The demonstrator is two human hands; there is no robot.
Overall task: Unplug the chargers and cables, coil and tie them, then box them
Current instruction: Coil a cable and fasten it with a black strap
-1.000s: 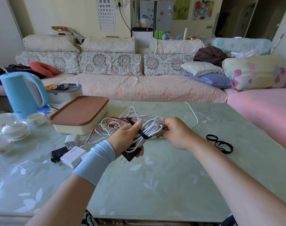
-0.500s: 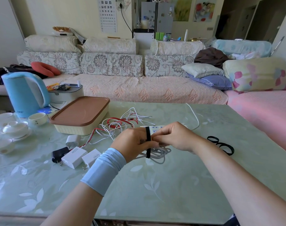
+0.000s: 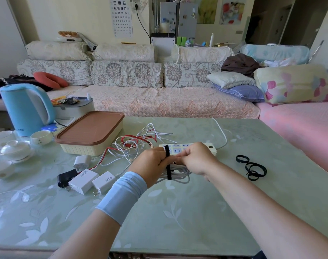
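Left hand clasping pale grey cable coil, right hand pinching its black fabric strap, white socket strip at twelve o'clock.

A light-blue plastic kettle stands at the far left of the pale-green, leaf-patterned glass worktop, a white porcelain teacup just beside it. Behind, a floral fabric sofa carries a red neck pillow; a paper eye chart hangs above.
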